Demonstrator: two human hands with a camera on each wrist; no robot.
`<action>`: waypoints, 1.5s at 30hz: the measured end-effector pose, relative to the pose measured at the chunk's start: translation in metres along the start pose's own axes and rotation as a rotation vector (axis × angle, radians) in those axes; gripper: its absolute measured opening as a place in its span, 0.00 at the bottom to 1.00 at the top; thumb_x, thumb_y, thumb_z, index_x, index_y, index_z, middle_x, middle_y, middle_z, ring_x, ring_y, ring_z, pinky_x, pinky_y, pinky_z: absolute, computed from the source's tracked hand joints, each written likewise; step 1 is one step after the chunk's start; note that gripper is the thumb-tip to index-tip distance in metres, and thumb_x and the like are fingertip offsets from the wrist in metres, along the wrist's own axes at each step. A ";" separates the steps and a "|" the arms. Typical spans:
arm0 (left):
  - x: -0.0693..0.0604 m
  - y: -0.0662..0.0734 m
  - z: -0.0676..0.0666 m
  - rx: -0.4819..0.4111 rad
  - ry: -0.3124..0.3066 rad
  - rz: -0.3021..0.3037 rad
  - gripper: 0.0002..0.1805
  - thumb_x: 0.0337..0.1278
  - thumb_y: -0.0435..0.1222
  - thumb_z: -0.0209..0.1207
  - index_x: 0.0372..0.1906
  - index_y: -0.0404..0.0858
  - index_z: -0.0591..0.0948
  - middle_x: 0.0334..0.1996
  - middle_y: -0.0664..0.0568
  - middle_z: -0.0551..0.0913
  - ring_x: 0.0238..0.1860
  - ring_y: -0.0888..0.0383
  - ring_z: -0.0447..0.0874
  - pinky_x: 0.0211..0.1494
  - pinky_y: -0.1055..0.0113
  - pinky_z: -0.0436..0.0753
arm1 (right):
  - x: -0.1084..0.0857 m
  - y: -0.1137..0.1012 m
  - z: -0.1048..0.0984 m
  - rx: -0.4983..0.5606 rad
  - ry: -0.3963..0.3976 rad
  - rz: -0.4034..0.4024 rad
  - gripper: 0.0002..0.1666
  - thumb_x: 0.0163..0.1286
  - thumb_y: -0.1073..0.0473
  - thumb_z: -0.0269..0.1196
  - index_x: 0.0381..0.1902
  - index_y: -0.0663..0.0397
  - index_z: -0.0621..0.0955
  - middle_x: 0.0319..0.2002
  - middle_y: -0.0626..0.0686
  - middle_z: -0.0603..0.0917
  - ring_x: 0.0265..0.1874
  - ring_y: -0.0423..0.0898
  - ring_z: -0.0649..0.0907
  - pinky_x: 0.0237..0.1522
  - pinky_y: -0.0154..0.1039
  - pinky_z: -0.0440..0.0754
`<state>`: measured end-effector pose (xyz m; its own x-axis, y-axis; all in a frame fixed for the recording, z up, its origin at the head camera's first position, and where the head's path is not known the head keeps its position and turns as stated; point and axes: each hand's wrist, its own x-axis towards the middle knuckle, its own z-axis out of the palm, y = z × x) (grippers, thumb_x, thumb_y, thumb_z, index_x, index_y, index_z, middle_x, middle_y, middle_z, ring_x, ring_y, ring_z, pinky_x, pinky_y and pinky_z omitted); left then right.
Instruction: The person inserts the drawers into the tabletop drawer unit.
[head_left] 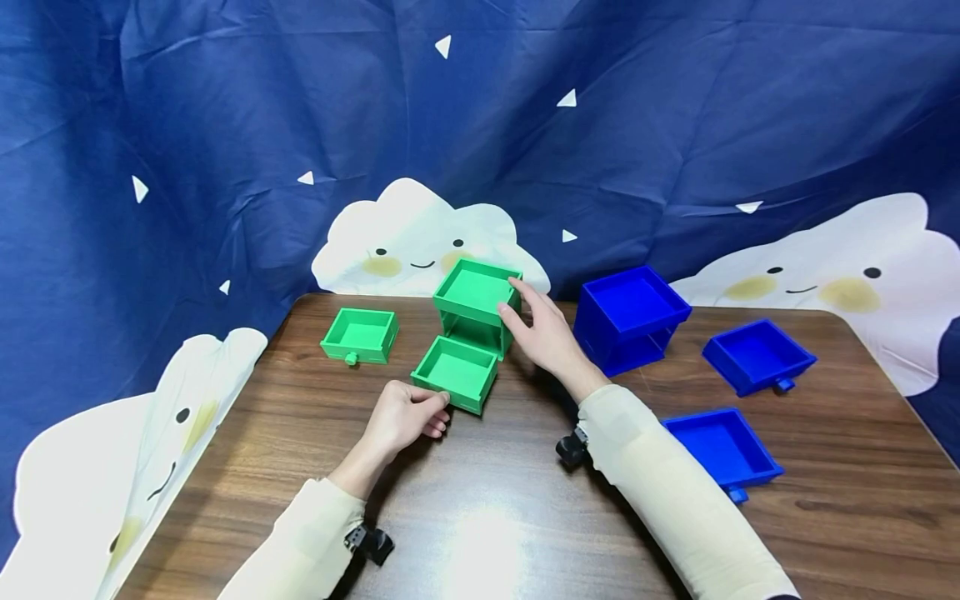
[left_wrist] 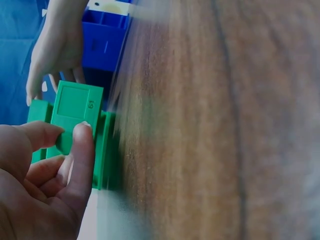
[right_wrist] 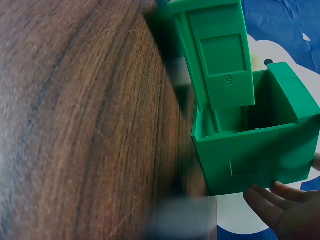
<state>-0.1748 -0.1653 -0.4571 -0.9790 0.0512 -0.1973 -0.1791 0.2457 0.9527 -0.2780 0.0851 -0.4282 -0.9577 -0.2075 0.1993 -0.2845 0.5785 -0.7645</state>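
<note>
And there we had it: the left hand (head_left: 405, 414) pinched the knob (left_wrist: 64, 144) of a green drawer (head_left: 453, 368), thumb and forefinger drawn narrow around it. We found that drawer right at the front of the green cabinet (head_left: 478, 290), which stood at about one o'clock from it. Was the drawer's back edge inside the mouth? We couldn't tell!

Over on the far side, we saw the right hand (head_left: 543, 337) laid against the cabinet's right wall, fingers loosely extended and fairly wide, thumb by the front edge, forefinger up at the top rim, nothing clasped.

Round the dial we went, taking the pinched drawer as our centre. At ten o'clock we spotted a second green drawer (head_left: 360, 335), upright on the wooden table (head_left: 510, 467), knob facing us. Between two and three stood the blue cabinet (head_left: 632, 304), its front opening showing. At three we had one blue drawer (head_left: 759, 352); between three and four, another blue drawer (head_left: 723, 446), partly behind the right sleeve (head_left: 675, 492). And up at twelve, beyond it all, we had a blue curtain (head_left: 480, 108) with smiling clouds!
</note>
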 end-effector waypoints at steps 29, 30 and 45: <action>0.023 0.001 0.003 0.003 0.005 0.006 0.13 0.73 0.30 0.64 0.45 0.20 0.89 0.23 0.42 0.90 0.19 0.63 0.85 0.28 0.68 0.89 | 0.000 0.000 0.001 0.007 0.004 0.000 0.39 0.84 0.35 0.54 0.86 0.39 0.64 0.81 0.62 0.68 0.76 0.62 0.75 0.77 0.63 0.72; 0.024 0.001 0.003 0.007 0.006 0.008 0.13 0.73 0.30 0.64 0.45 0.20 0.89 0.23 0.42 0.90 0.18 0.63 0.85 0.28 0.68 0.89 | 0.000 0.001 0.001 0.006 0.005 -0.001 0.39 0.84 0.35 0.54 0.86 0.39 0.64 0.81 0.62 0.68 0.76 0.63 0.75 0.77 0.63 0.72; 0.031 0.003 0.004 0.057 0.008 0.014 0.13 0.73 0.31 0.64 0.45 0.21 0.90 0.23 0.42 0.90 0.20 0.62 0.86 0.29 0.69 0.89 | 0.000 0.000 0.000 0.008 -0.001 0.004 0.39 0.84 0.36 0.55 0.86 0.39 0.64 0.81 0.63 0.68 0.75 0.63 0.76 0.76 0.64 0.73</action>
<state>-0.2048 -0.1587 -0.4612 -0.9821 0.0471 -0.1823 -0.1602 0.3001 0.9404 -0.2774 0.0852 -0.4278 -0.9588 -0.2061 0.1955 -0.2802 0.5728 -0.7703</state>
